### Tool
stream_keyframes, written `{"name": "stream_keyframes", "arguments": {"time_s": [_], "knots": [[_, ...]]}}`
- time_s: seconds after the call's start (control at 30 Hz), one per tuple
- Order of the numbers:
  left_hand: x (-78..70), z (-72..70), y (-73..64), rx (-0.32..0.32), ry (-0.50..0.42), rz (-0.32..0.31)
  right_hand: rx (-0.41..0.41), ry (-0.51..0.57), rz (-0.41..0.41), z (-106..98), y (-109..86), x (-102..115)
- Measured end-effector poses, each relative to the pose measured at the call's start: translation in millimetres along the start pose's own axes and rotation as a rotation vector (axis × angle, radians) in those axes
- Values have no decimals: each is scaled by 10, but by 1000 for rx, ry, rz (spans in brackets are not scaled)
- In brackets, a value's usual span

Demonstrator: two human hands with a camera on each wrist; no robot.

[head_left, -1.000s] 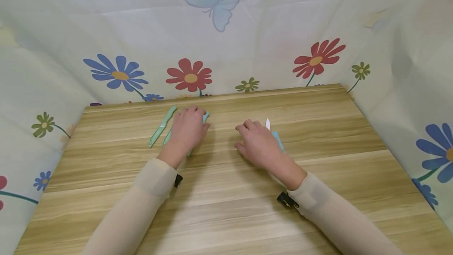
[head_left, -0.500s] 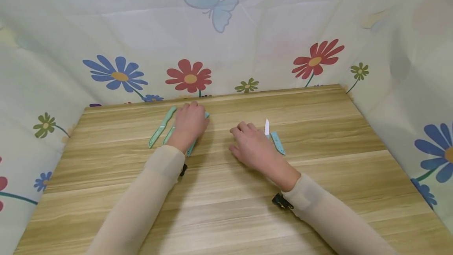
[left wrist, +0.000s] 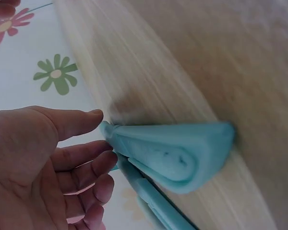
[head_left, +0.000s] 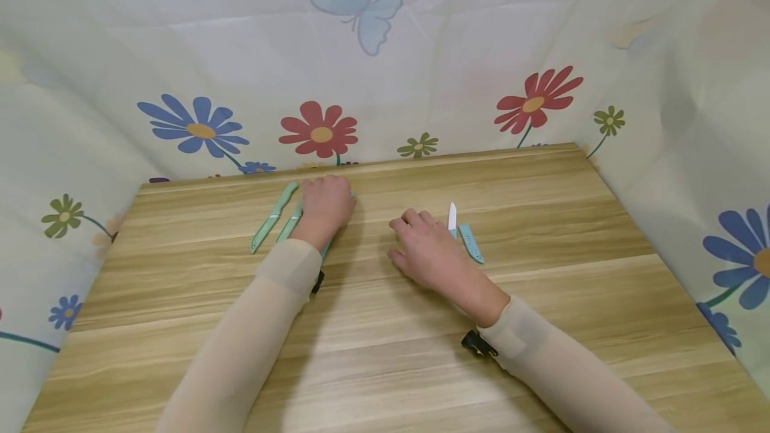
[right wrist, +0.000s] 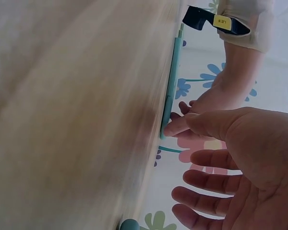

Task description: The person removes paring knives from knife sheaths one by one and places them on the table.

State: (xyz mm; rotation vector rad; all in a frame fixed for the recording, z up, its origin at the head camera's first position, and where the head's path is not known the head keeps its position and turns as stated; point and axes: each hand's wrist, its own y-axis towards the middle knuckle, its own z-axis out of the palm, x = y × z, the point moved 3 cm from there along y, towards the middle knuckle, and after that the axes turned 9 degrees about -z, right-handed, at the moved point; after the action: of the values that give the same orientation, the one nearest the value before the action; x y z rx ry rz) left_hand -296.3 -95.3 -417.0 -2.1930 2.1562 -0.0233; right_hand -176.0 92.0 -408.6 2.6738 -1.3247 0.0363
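Note:
My left hand [head_left: 327, 206] is low over the table's far left part, with thumb and fingertips around the handle end of a sheathed blue-green knife [left wrist: 177, 155]. In the left wrist view, the knife's broad sheathed end points away from my palm; in the head view, my hand hides most of it. My right hand [head_left: 430, 249] hovers with loosely bent fingers and holds nothing. Beside it lies a small knife with a bare white blade [head_left: 452, 216], its blue handle mostly hidden behind my hand. A light-blue sheath [head_left: 471, 244] lies just to the right.
Two light-green sheathed knives [head_left: 275, 217] lie left of my left hand, one partly covered by it. The wood-grain table [head_left: 385, 353] meets a flowered cloth backdrop [head_left: 385, 85] at its far edge. A black strap piece [head_left: 479, 344] sits at my right wrist.
My left hand has moved slightly right and its fingers have drawn in around the blue-green knife's end. My right hand has shifted slightly left, uncovering more of the bare-bladed knife and the sheath.

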Motion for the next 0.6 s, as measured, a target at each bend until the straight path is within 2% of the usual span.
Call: {"name": "stream_keyframes", "arguments": {"time_s": [0.37, 0.6], "knots": [[14, 51, 35, 2, 5, -20, 4, 5, 7, 7, 3, 11], [-37, 41, 42, 18, -35, -23, -4, -5, 0, 15, 9, 3]]}}
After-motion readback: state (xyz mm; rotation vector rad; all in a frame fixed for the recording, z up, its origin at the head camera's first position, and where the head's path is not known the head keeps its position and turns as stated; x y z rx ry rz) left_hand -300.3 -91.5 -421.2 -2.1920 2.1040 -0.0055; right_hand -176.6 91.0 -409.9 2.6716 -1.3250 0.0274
